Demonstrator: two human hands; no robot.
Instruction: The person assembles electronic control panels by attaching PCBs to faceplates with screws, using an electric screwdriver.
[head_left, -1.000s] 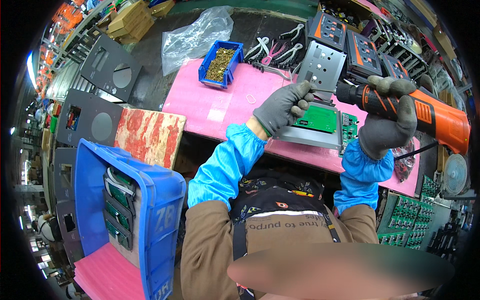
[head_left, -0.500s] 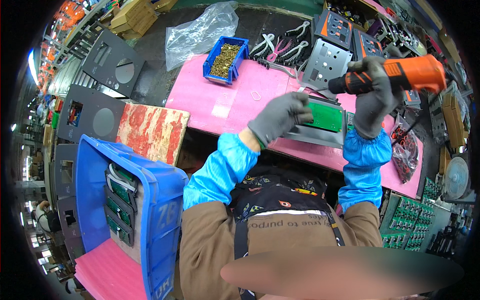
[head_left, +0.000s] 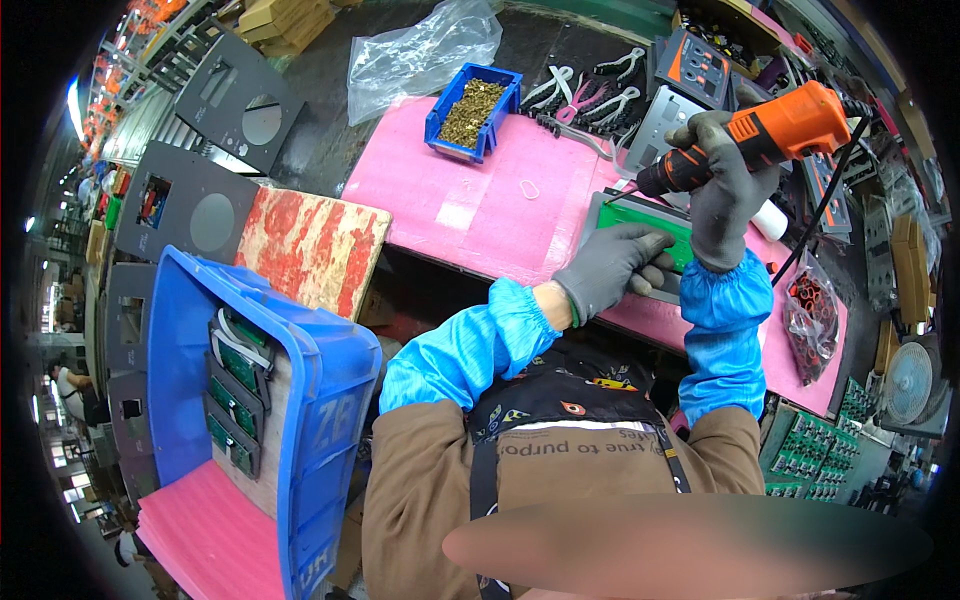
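A green circuit board (head_left: 625,216) lies in a grey metal panel (head_left: 590,213) on the pink foam sheet. My left hand (head_left: 612,268), in a grey glove, rests over the board's near edge with its fingers curled in. Whatever those fingers pinch is hidden. My gloved right hand (head_left: 728,195) is wrapped round an orange and black power screwdriver (head_left: 795,122), held tilted. Its thin bit points down left to the board's far left corner; whether it touches a screw is too small to tell.
A blue bin (head_left: 499,84) of small brass-coloured screws stands beyond the pink foam sheet (head_left: 480,200). Bundled cables (head_left: 590,100) and control panels (head_left: 692,68) lie at the back right. A large blue crate (head_left: 320,400) with boards is at left, a bag of red parts (head_left: 810,315) at right.
My left hand has moved down and right, onto the board's near edge. The screwdriver has come left and tilted, bringing its bit to the board's far left corner. The whole view has shifted slightly.
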